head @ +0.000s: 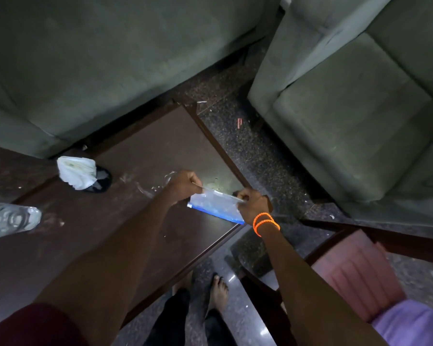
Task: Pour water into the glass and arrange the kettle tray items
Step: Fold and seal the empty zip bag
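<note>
Both my hands hold a clear plastic water pouch with a blue bottom edge above the right end of the dark wooden table. My left hand pinches its upper left corner. My right hand, with orange bands on the wrist, pinches the upper right corner. A clear glass rim shows partly behind my left hand. A clear plastic bottle lies on its side at the table's left edge.
A crumpled white tissue sits in a dark holder on the table. Green sofas stand behind the table and at the right. A chair with a pink seat is at the lower right. My bare feet are on the speckled floor.
</note>
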